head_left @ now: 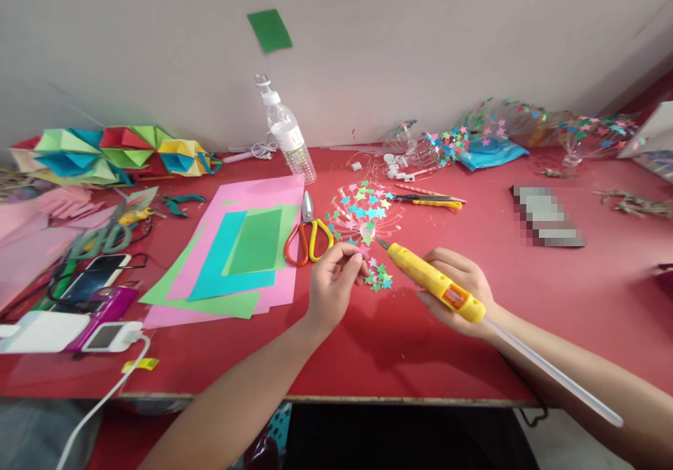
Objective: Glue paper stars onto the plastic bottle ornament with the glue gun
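Note:
My right hand [463,287] is closed around a yellow hot glue gun [428,280], a long clear glue stick [557,379] sticking out of its back end. The gun's nozzle points left, close to my left hand [336,280]. Between the thumb and fingertips of that hand is a small pink paper star [364,252]. Just beyond the fingers stands a clear plastic piece with splayed strips [386,230], dotted with blue, green and pink stars. A little pile of loose paper stars [379,277] lies on the table below the nozzle.
Scissors with red and yellow handles [309,235] lie left of the stars, beside stacked coloured paper [252,245]. Behind are a plastic bottle [288,133] and a yellow cutter knife [434,202]. Phones and a power strip [105,309] with cables occupy the left; a blurred dark object [547,216] lies right.

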A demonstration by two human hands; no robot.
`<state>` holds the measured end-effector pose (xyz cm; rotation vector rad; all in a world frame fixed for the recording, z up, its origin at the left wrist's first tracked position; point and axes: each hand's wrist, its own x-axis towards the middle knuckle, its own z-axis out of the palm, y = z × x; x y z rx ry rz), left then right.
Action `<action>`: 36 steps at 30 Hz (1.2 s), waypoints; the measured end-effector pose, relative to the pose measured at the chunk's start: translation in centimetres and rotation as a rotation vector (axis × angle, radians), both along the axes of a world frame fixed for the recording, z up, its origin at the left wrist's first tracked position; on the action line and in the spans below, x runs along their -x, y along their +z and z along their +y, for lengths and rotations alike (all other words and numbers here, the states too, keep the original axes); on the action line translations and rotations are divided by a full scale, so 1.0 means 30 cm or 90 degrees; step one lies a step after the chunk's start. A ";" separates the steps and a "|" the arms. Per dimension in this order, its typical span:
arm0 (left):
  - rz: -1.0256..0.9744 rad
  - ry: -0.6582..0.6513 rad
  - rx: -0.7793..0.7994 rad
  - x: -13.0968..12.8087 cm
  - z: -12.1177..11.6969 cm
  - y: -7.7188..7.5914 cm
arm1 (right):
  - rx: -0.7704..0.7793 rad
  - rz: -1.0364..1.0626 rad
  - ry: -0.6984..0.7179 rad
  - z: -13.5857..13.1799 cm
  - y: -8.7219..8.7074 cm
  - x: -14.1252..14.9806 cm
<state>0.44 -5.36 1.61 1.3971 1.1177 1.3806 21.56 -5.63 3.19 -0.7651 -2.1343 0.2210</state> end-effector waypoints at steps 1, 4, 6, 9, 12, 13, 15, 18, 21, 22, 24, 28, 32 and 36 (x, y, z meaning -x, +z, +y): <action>0.008 0.007 -0.004 0.002 0.002 -0.002 | 0.006 -0.011 0.007 -0.001 -0.001 0.002; 0.041 0.012 -0.018 0.004 0.003 -0.011 | 0.022 -0.039 0.021 -0.006 -0.009 0.008; 0.064 0.010 -0.030 0.003 0.002 -0.015 | 0.027 -0.052 0.026 -0.008 -0.013 0.010; 0.080 0.000 -0.048 0.002 0.003 -0.017 | 0.021 -0.068 0.023 -0.007 -0.020 0.011; 0.070 -0.004 -0.058 0.001 0.004 -0.018 | 0.013 -0.087 0.013 -0.004 -0.026 0.011; 0.068 -0.003 -0.060 0.001 0.005 -0.018 | 0.013 -0.094 0.010 -0.003 -0.027 0.012; 0.068 -0.001 -0.064 0.002 0.005 -0.020 | 0.009 -0.099 0.005 -0.002 -0.027 0.013; 0.077 -0.002 -0.069 0.003 0.005 -0.022 | -0.005 -0.099 0.000 -0.003 -0.025 0.015; 0.085 0.000 -0.076 0.005 0.006 -0.023 | -0.007 -0.101 -0.006 -0.004 -0.025 0.016; 0.088 0.002 -0.080 0.006 0.006 -0.023 | -0.006 -0.101 -0.009 -0.005 -0.025 0.016; 0.091 0.003 -0.087 0.006 0.006 -0.024 | -0.004 -0.103 -0.014 -0.005 -0.026 0.016; 0.103 0.008 -0.096 0.005 0.008 -0.024 | -0.008 -0.108 -0.021 -0.006 -0.026 0.016; 0.121 0.014 -0.105 0.008 0.007 -0.023 | -0.009 -0.113 -0.023 -0.006 -0.026 0.014; 0.135 0.017 -0.122 0.007 0.006 -0.024 | -0.009 -0.115 -0.026 -0.005 -0.031 0.015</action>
